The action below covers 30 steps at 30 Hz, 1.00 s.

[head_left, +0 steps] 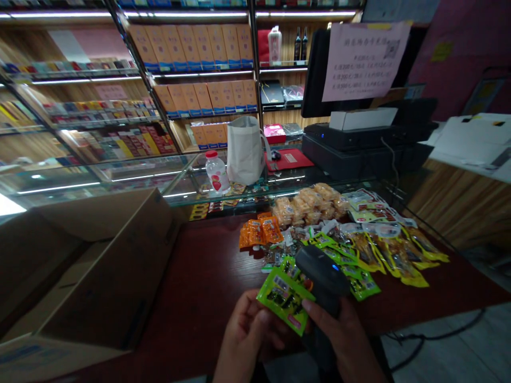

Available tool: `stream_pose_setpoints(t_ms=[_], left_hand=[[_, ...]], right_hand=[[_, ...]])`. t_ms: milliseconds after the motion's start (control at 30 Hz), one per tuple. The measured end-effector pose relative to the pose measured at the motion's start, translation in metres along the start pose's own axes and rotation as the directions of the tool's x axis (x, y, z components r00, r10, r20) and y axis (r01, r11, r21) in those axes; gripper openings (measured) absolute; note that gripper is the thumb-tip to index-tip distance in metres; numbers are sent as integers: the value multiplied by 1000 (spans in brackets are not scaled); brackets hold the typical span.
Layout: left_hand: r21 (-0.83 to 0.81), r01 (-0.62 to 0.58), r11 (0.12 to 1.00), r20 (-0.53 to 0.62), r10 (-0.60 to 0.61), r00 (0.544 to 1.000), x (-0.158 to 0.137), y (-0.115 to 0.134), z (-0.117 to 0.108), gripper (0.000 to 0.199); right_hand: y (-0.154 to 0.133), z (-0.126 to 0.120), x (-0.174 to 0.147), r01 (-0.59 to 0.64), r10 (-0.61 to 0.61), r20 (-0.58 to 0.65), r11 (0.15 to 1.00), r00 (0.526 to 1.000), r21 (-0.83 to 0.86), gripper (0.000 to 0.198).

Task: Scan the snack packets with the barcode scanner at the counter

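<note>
A green snack packet (284,304) with a barcode on its face is pinched at its left edge by my left hand (251,327). My right hand (343,332) is wrapped around the handle of a black barcode scanner (323,274), which shows a small blue light. The thumb of that hand touches the packet's right edge. Right behind the scanner, several more green packets (365,284) lie on the dark red table (199,276). Orange packets (261,230) sit farther back, to the left of the clear-wrapped snacks.
An open cardboard box (120,255) takes up the left side. Wrapped biscuits (307,205) and yellow-edged packs (393,252) spread across the right. Behind stand a bottle (216,173), a white bag (244,154) and a cash register (367,149). A cable (415,340) lies on the floor.
</note>
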<state>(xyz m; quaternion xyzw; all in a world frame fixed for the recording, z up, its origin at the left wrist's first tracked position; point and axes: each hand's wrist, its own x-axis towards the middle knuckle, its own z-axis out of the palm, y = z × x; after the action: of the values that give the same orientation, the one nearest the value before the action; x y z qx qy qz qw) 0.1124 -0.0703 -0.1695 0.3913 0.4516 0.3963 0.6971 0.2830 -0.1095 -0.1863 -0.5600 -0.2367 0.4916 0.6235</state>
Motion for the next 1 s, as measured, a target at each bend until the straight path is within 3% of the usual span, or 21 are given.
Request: stream_pose_setpoints(t_ms=[100, 200, 267, 400, 567, 700, 767, 800, 867, 933, 1000], left_hand=[[5, 28, 1000, 0, -28, 1000, 1, 2, 4, 48], [-20, 46, 999, 90, -44, 995, 3, 2, 13, 49], [-46, 29, 999, 110, -23, 994, 3, -1, 20, 51], [-38, -15, 999, 35, 16, 999, 6, -5, 21, 38], [236, -139, 962, -14, 147, 989, 10, 9, 0, 29], [529, -267, 805, 144, 224, 964, 9, 28, -11, 17], [577, -325, 749, 202, 255, 946, 8, 32, -10, 16], [559, -330, 761, 198, 263, 944, 8, 32, -9, 16], [430, -255, 866, 146, 212, 966, 7, 27, -6, 19], [240, -80, 967, 124, 52, 991, 6, 16, -4, 31], [102, 81, 991, 159, -97, 983, 5, 3, -3, 41]], right_hand=[[6, -1, 5, 12, -12, -56, 1000, 998, 12, 56], [9, 2, 6, 26, -22, -112, 999, 993, 35, 59], [10, 5, 5, 33, -27, -80, 997, 996, 69, 59], [9, 8, 0, 40, -41, 29, 998, 999, 48, 46], [4, 2, -1, 101, -101, -3, 995, 995, 19, 42], [1, -4, 1, 119, -120, -8, 992, 993, -31, 39], [2, -4, 1, 129, -132, -34, 988, 991, -80, 42], [4, -4, 1, 135, -141, -57, 987, 988, -92, 43], [8, -1, 1, 136, -140, -109, 990, 984, -45, 47], [12, 1, 1, 134, -125, -149, 990, 981, 51, 49], [16, 3, 1, 147, -124, -174, 982, 977, 122, 50]])
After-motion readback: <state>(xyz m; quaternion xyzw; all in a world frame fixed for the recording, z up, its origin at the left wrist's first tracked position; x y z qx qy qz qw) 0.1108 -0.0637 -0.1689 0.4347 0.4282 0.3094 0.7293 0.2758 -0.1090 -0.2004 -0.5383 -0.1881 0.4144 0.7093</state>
